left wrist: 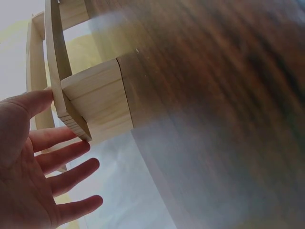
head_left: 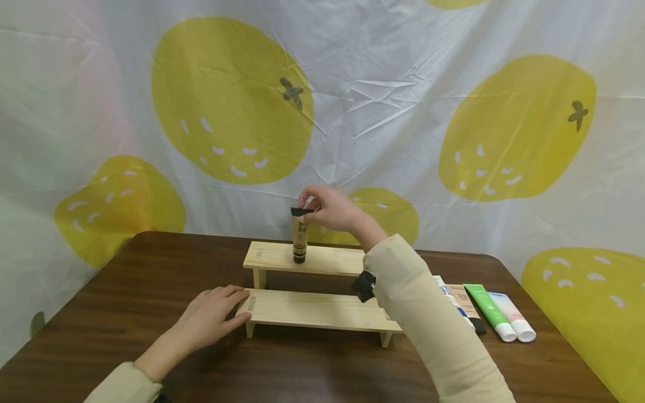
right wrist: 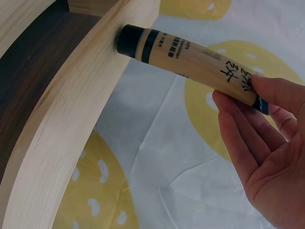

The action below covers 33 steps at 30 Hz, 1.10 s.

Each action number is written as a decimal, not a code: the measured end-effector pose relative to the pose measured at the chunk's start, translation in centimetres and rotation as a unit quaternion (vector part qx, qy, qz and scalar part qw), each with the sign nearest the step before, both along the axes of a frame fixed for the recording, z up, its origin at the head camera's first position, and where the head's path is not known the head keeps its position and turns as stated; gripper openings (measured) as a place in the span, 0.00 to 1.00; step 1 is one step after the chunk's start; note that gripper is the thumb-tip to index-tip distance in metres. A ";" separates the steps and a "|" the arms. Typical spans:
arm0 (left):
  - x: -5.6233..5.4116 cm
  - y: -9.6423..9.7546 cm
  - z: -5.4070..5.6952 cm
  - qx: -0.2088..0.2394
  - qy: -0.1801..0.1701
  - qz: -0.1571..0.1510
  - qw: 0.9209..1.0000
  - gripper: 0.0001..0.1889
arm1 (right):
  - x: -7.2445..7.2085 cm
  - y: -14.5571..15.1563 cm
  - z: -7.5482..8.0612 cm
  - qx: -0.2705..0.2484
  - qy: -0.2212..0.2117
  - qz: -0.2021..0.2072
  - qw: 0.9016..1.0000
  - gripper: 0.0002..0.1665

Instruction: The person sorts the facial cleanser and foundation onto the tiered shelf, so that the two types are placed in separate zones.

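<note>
A beige foundation tube (head_left: 299, 240) with black ends stands nearly upright, cap down, on the upper step (head_left: 272, 252) of a two-step wooden stand, towards its left end. My right hand (head_left: 332, 211) pinches the tube's flat top end between thumb and fingers. In the right wrist view the black cap (right wrist: 129, 40) meets the wood. At the left end of the lower step (head_left: 317, 309), my left hand (head_left: 209, 316) rests with thumb and index finger touching the board's edges. Its other fingers are spread and fairly straight in the left wrist view. The right sleeve hides the stand's right end.
Right of the stand, several tubes lie on the dark wooden table (head_left: 151, 285): a white-and-blue one (head_left: 448, 291) partly behind the sleeve, a beige one (head_left: 464, 299), a green one (head_left: 486, 308) and a pink-and-white one (head_left: 510, 313). A fruit-print cloth (head_left: 363, 67) hangs behind the table.
</note>
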<state>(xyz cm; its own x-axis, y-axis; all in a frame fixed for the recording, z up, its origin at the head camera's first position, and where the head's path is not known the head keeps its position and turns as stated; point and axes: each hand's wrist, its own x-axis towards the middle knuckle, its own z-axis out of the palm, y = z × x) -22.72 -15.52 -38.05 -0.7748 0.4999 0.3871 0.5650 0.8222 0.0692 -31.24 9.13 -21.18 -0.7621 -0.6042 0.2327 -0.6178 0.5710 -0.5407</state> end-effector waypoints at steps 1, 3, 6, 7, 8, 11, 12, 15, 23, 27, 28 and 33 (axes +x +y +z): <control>0.0 0.0 0.0 0.000 0.000 0.000 1.000 0.24 | 0.0 -0.1 0.0 0.001 0.002 -0.002 1.000 0.10; 0.0 0.0 0.0 0.001 0.001 0.000 1.000 0.24 | -0.1 -0.4 -0.1 0.005 0.007 -0.004 1.000 0.10; 0.0 -0.1 0.0 -0.001 0.001 0.000 1.000 0.24 | -0.3 -0.9 -0.2 0.011 0.014 -0.006 1.000 0.09; 0.0 0.0 0.0 -0.001 0.000 0.001 1.000 0.24 | -0.3 -1.0 -0.2 0.013 0.015 -0.006 1.000 0.09; 0.0 0.0 0.0 -0.001 0.000 0.001 1.000 0.24 | -0.3 -1.1 -0.3 0.014 0.016 -0.006 1.000 0.09; 0.1 0.0 0.0 -0.002 -0.003 0.002 1.000 0.24 | -0.3 -1.5 -0.4 0.013 0.019 -0.003 1.000 0.09; 0.1 0.0 0.0 -0.002 -0.004 0.003 1.000 0.24 | -0.3 -1.6 -0.4 0.012 0.021 -0.002 1.000 0.09; 0.1 0.0 0.0 -0.003 -0.007 0.006 1.000 0.24 | -0.2 -2.0 -0.4 0.011 0.028 0.000 1.000 0.09; 0.1 0.0 0.2 -0.005 -0.015 0.007 1.000 0.24 | -0.1 -2.9 -0.4 0.007 0.039 -0.004 0.999 0.09; 0.1 0.0 0.2 -0.003 -0.013 0.005 1.000 0.24 | -0.1 -3.3 -0.5 0.002 0.033 -0.008 0.999 0.09; 0.1 0.0 0.2 -0.003 -0.013 0.004 1.000 0.24 | -0.1 -3.3 -0.6 0.002 0.032 -0.010 0.999 0.09; 0.1 0.0 0.2 -0.005 -0.012 0.005 1.000 0.24 | -0.2 -3.5 -0.7 -0.002 0.033 -0.015 0.999 0.08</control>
